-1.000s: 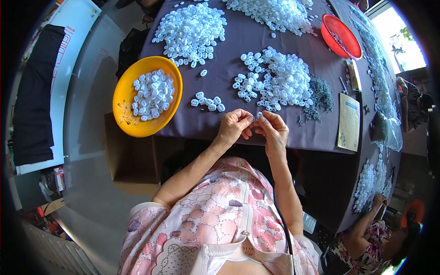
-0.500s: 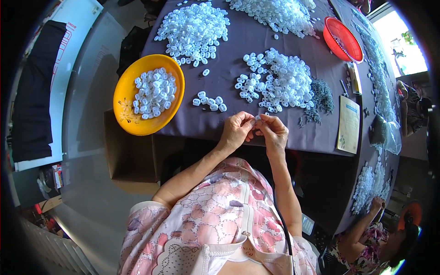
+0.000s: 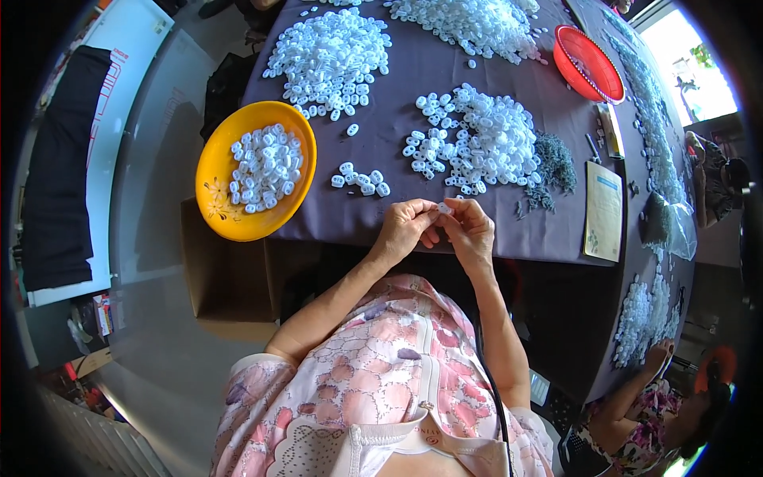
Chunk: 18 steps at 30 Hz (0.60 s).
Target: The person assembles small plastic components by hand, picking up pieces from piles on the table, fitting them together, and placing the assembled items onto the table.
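Note:
My left hand [image 3: 407, 229] and my right hand [image 3: 470, 230] meet at the near edge of the table covered in purple cloth [image 3: 413, 103]. Together their fingertips pinch one small white plastic piece [image 3: 443, 208]. Just beyond my hands lies a pile of white plastic pieces [image 3: 477, 139], with a short row of the same pieces [image 3: 362, 180] to its left. A small heap of dark grey parts [image 3: 548, 167] sits to the right of the pile.
An orange bowl [image 3: 218, 195] holding white pieces overhangs the table's left edge. More white piles [image 3: 330, 60] lie farther back, near a red basket [image 3: 588, 63]. A printed card [image 3: 604, 211] lies at right. Another person [image 3: 652, 413] works at lower right. A cardboard box [image 3: 230, 278] stands below the bowl.
My hands have stayed together at the table edge, working the small white piece between the fingertips; they shifted only slightly.

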### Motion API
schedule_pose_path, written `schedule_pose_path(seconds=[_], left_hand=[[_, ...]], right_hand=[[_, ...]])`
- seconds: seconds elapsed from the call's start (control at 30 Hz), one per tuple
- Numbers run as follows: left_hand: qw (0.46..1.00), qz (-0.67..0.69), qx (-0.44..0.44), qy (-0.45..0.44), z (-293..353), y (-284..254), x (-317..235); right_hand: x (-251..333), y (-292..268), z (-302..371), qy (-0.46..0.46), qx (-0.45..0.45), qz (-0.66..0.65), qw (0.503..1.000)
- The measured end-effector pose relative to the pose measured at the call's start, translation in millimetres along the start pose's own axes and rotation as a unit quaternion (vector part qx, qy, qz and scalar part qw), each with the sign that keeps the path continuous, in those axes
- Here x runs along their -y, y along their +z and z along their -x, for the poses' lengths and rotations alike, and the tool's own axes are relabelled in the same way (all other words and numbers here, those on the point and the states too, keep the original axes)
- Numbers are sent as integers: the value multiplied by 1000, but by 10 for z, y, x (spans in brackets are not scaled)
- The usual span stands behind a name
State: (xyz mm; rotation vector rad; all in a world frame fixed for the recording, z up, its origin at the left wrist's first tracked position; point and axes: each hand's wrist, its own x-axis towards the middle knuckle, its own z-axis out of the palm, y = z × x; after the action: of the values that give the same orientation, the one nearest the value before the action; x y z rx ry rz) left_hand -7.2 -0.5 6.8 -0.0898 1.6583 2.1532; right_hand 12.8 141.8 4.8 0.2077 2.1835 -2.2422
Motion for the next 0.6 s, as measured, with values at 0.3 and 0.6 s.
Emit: schedule_pose_path(seconds=[0.3,0.6], left_hand=[[931,-291,9,219,-53,7,-24],[835,-429,-61,339,67,134,93]], right_hand=[[217,-167,38,-244,37,342,907],[144,-195,163,-290,4,328,899]])
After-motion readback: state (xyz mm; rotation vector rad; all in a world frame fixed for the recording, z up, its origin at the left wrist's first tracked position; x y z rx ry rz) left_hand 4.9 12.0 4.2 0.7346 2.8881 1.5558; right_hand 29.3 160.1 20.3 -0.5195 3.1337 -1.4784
